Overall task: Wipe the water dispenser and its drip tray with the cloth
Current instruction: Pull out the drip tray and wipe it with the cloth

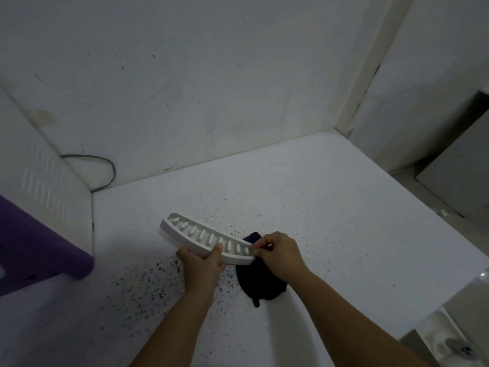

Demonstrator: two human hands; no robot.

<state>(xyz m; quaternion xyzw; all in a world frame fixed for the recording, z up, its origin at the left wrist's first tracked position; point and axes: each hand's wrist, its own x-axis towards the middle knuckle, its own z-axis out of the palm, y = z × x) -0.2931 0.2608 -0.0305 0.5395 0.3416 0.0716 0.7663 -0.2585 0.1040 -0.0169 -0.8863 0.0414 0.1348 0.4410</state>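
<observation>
A curved white drip tray with several oval slots is held above the counter. My left hand grips its near edge from below, thumb on top. My right hand pinches the tray's right end with the fingertips. A dark cloth lies bunched on the counter under and behind my right hand, partly hidden by it. The white and purple water dispenser stands at the left edge of the view, with vent slots on its side.
The white speckled counter meets a white wall at the back. A grey cable loops behind the dispenser. A sink with a drain sits at the lower right. A grey box stands at the right.
</observation>
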